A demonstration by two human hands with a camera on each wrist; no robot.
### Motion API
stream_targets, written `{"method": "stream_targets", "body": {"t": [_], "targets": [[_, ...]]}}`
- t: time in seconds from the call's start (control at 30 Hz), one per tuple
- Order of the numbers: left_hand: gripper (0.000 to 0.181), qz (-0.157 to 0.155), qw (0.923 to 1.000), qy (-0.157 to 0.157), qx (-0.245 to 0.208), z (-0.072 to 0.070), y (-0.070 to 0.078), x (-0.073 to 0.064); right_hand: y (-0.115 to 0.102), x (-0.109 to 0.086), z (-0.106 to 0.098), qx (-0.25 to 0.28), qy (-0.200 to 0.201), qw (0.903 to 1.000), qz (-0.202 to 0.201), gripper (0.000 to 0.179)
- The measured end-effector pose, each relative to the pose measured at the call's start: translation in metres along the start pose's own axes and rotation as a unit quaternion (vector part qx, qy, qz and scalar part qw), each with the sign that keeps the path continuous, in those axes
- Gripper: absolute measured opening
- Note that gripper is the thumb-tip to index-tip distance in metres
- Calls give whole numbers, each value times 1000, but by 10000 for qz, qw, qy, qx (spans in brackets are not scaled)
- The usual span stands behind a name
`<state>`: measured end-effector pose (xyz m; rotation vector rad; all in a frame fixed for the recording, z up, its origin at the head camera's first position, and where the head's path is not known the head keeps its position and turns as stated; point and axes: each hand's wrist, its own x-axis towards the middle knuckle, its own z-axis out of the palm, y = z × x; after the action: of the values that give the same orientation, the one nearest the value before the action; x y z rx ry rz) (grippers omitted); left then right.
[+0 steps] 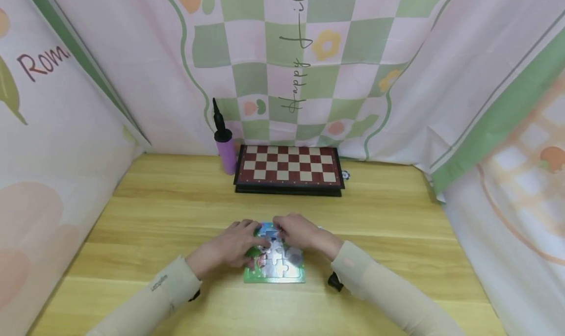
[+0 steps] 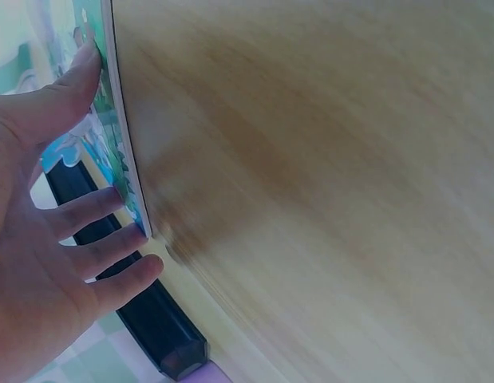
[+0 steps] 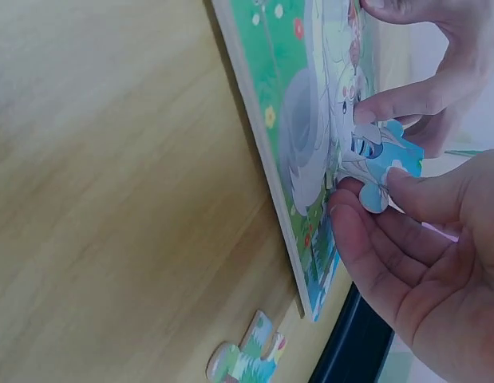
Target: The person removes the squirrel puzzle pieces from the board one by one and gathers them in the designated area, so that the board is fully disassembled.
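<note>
A jigsaw puzzle (image 1: 275, 273) in a flat tray lies on the table, with a green border and a cartoon picture. My right hand (image 1: 301, 232) is over its upper right part. Between thumb and fingers it pinches a blue and white puzzle piece (image 3: 397, 158), which is tilted up from the tray in the right wrist view. From the left side, my left hand (image 1: 236, 244) rests on the puzzle, fingers spread along the edge and thumb (image 2: 81, 76) lying over the picture. Glare whitens the middle of the puzzle in the head view.
A loose puzzle piece (image 3: 248, 353) lies on the table beside the tray. Behind the puzzle stands a folded checkered game board (image 1: 289, 168) with a black base. A purple hand pump (image 1: 226, 154) is at its left. Printed curtains (image 1: 304, 81) enclose the table.
</note>
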<state>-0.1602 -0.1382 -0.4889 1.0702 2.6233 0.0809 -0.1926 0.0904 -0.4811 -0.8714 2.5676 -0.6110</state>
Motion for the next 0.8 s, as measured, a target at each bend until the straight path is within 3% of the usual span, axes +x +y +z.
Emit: {"method": "stream_targets", "body": {"t": [0.5,0.8], "targets": [[65,-23,9998,-43,-187,1,2,0,-11,-6,-3,-257,-359,9990,-29,27],[66,-28,10000,3,-57,-1,4,3,-8,-4,-1,-310,-341,9988,-150,18]]}}
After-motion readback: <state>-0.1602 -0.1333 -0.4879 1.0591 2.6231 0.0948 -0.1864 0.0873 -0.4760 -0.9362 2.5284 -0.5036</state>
